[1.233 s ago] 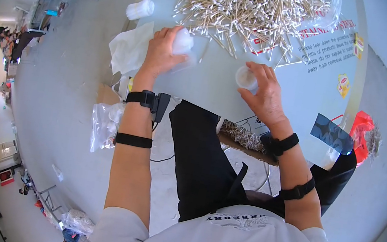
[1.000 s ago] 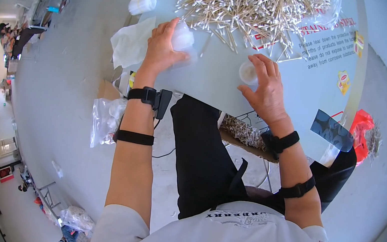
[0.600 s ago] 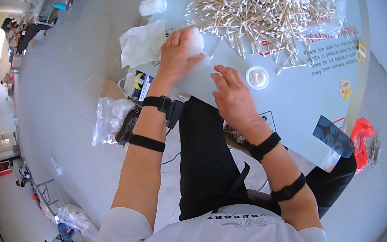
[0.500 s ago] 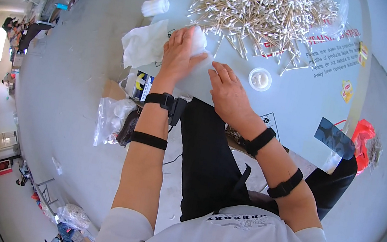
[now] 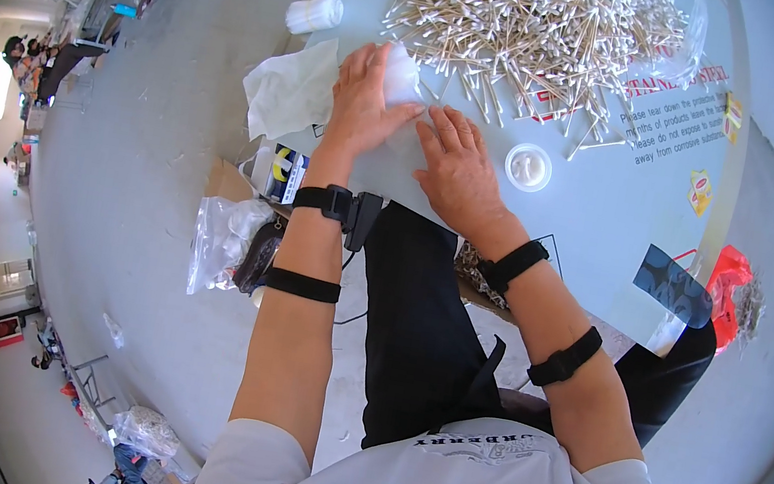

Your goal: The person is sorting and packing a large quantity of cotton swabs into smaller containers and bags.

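My left hand [image 5: 362, 101] lies with fingers stretched and thumb apart on the left edge of a translucent white stack [image 5: 402, 74], which looks like thin plastic bags. Close to its thumb tip is my right hand [image 5: 462, 171], palm down, fingers extended over the table just below the stack; I see nothing held in it. A white crumpled sheet [image 5: 286, 90] lies left of my left hand. Beyond that sits a white rolled bundle [image 5: 315, 15]. To the right of my right hand stands a small round white tub [image 5: 527, 167] with something pale inside.
A large heap of cotton swabs [image 5: 531, 37] covers the far part of the table [image 5: 590, 239]. A dark film sheet [image 5: 672, 285] lies at the right edge, near a red bag [image 5: 727, 286]. Boxes and a clear plastic bag [image 5: 223, 241] stand below the left edge.
My right hand has moved slightly forward, its fingertips now nearer my left thumb. My left hand stays on the white stack. The view has shifted a little.
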A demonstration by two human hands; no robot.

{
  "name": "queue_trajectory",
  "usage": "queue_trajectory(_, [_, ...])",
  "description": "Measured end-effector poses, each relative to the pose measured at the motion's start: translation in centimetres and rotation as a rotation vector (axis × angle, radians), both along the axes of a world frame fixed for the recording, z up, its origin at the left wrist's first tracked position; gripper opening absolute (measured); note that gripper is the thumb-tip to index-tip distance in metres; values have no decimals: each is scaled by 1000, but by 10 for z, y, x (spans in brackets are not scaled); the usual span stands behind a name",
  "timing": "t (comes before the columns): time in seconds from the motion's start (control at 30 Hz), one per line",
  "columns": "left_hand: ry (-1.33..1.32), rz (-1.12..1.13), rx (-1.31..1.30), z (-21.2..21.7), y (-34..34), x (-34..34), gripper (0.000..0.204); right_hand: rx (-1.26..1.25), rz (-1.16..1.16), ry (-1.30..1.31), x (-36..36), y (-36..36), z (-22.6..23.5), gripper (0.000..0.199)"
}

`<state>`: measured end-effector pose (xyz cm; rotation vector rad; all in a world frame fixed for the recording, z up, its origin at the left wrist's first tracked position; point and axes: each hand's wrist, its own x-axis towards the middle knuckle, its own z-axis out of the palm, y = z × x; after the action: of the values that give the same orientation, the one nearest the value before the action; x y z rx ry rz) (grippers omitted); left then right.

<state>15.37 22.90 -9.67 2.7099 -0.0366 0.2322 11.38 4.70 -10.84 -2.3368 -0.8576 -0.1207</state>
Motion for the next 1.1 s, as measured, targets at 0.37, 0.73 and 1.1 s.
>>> queue_trajectory(0.37, [-83, -19, -28, 9, 0, -8, 87, 5, 1, -24, -4, -4, -8, 56])
queue_trajectory(0.73, [-67, -12, 64, -11, 0, -20, 62, 12, -6, -26, -12, -8, -4, 55])
queue_trajectory(1.1, [-176, 62, -94, 8, -1, -51, 57, 66, -2, 106, -38, -35, 11, 50])
